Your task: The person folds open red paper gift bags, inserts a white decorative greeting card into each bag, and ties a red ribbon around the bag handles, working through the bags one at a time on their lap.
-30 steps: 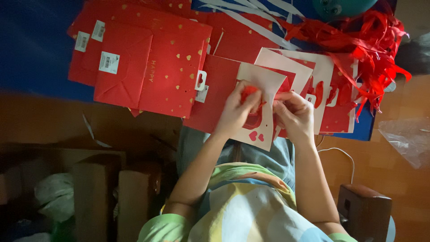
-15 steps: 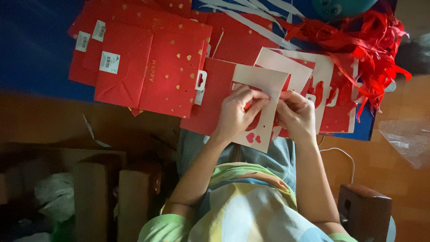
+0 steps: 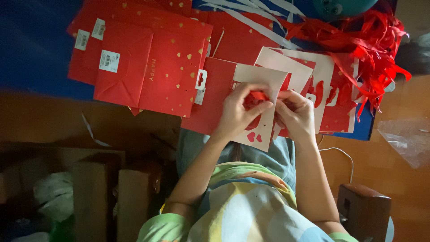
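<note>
Nearest us, our left hand (image 3: 239,112) lies over a white card (image 3: 262,105), fingers curled and pinching a red ribbon (image 3: 256,96) against it. Our right hand (image 3: 295,114) sits just beside, fingers closed on the card's right edge and the ribbon end. The card, with two small red hearts low down, rests on a red bag (image 3: 215,96) at the edge of the blue table (image 3: 31,45). Beyond lie more cards (image 3: 313,67), a stack of red bags (image 3: 148,58), and a tangle of ribbons (image 3: 367,40).
</note>
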`<state>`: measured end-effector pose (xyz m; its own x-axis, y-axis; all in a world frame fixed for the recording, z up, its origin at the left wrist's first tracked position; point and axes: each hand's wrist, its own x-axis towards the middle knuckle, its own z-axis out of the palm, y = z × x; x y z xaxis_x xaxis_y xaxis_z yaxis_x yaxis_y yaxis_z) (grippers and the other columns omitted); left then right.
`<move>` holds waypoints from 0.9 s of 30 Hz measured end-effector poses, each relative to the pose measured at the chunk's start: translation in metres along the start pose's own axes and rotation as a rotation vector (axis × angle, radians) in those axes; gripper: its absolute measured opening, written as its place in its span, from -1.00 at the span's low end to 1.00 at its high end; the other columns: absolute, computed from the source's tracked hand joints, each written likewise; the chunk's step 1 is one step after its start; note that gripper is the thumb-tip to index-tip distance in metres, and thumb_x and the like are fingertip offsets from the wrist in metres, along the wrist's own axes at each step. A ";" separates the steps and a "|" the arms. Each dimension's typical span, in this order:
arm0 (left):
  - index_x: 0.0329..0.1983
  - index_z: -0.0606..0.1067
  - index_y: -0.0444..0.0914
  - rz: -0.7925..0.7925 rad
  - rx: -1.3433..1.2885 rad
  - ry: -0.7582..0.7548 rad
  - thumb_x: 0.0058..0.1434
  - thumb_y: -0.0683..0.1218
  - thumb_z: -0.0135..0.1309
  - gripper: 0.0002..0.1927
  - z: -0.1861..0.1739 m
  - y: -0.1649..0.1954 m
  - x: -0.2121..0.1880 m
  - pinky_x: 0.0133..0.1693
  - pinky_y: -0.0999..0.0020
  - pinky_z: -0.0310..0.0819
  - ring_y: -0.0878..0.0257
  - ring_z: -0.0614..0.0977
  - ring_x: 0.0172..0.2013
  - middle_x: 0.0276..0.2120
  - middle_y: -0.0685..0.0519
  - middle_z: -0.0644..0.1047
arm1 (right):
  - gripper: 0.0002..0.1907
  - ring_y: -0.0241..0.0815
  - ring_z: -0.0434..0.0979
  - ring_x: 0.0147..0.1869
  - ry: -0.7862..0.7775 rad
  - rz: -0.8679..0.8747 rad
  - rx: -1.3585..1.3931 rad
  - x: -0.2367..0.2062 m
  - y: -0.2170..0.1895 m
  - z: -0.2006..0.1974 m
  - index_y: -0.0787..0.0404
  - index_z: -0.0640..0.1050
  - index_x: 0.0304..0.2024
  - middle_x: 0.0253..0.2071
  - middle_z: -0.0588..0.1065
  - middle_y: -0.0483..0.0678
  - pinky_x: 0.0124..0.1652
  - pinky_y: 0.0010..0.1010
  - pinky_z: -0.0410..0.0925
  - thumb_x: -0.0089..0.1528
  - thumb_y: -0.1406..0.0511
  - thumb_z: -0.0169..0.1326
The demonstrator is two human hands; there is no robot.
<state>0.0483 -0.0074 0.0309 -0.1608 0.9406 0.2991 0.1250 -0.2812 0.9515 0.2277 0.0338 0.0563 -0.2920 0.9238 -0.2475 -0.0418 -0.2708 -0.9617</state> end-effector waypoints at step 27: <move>0.00 0.43 -0.24 -0.398 -0.610 0.174 0.43 -0.07 0.15 -0.79 0.007 -0.029 0.000 -0.13 0.37 0.67 0.27 0.65 -0.16 -0.08 0.04 0.50 | -0.90 -0.42 0.45 -0.56 0.022 -0.011 -0.186 -0.003 -0.009 0.008 0.36 0.57 -0.16 -0.47 0.53 -0.12 -0.55 -0.57 0.29 0.36 0.43 0.06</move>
<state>0.0512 0.0020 0.0033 -0.2395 0.9638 -0.1175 -0.5322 -0.0291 0.8461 0.2209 0.0315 0.0664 -0.2715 0.9327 -0.2374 0.1332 -0.2078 -0.9691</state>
